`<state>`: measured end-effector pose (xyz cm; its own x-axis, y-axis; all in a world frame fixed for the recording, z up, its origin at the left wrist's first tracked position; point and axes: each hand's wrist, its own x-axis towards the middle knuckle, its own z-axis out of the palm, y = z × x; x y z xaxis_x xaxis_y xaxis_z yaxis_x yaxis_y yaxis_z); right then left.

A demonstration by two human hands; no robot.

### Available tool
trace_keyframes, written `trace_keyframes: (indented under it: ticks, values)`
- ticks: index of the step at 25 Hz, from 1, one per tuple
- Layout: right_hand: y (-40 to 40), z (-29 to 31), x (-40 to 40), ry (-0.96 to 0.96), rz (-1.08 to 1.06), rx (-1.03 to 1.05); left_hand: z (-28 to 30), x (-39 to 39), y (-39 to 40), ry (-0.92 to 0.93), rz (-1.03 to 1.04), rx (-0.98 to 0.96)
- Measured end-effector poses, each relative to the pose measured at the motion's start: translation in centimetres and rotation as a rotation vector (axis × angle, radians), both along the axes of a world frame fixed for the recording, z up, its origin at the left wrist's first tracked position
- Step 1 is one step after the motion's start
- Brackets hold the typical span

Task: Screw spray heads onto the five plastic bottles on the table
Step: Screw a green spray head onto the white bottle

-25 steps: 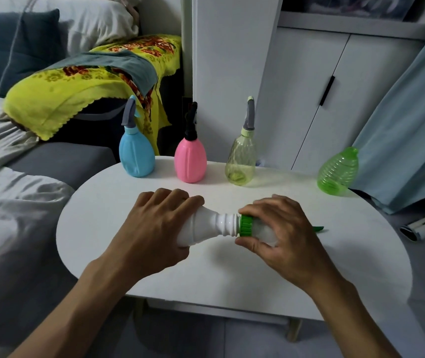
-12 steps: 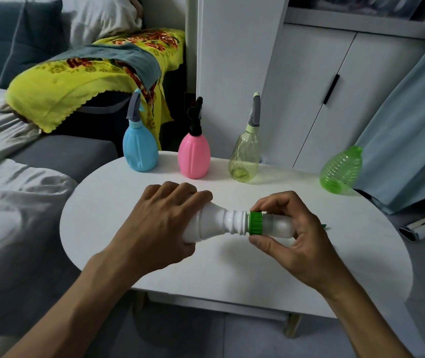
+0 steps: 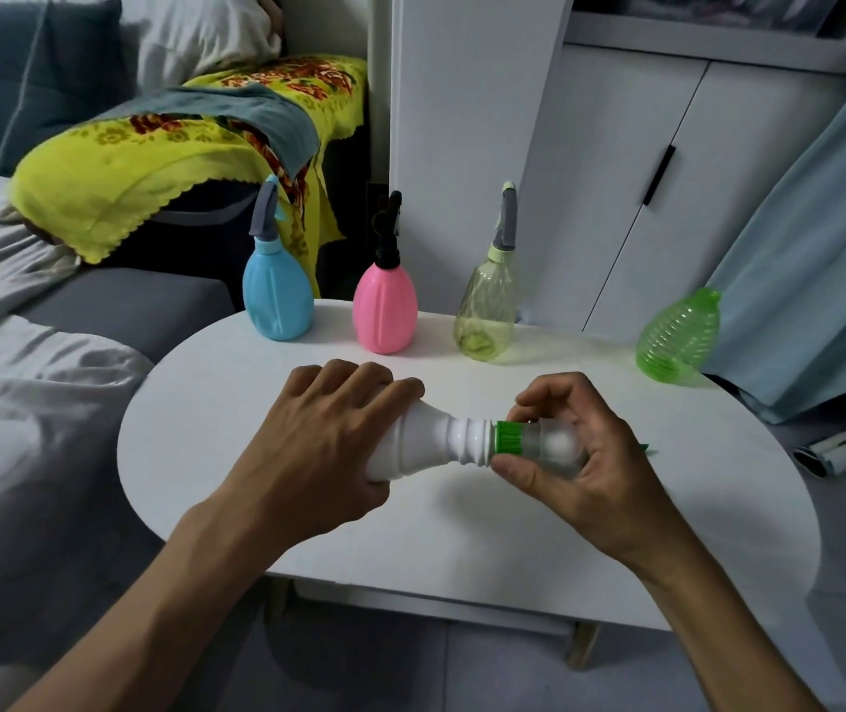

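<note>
Over white table [image 3: 236, 434], left hand [image 3: 323, 444] grips white bottle [image 3: 426, 444], right hand [image 3: 580, 454] its spray head [image 3: 539, 444].

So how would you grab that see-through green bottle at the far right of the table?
Probably round its wide ribbed body, with one hand coming from the front, the person's own side. The green bottle stands upright near the table edge with no spray head yet; nothing stands in front of it. The ridges should give curled fingers some purchase, and holding the body leaves the narrow neck on top free for screwing.

hands [image 3: 585, 454] hide spray head [image 3: 554, 447].
</note>
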<state>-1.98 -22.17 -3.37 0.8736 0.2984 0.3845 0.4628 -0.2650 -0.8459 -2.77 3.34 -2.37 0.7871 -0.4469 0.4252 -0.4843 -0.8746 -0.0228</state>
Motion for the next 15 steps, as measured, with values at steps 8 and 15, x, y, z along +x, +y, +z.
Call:
trace_keyframes:
  ticks: [8,15]
  values:
    - [-0.09,-0.25,0.02,0.013,0.018,-0.011,0.0,0.06,-0.09,-0.002,0.01,0.005]
    - [0.04,-0.41,-0.06,0.018,0.018,-0.015,-0.21,0.07,-0.13,-0.009,0.01,0.01]
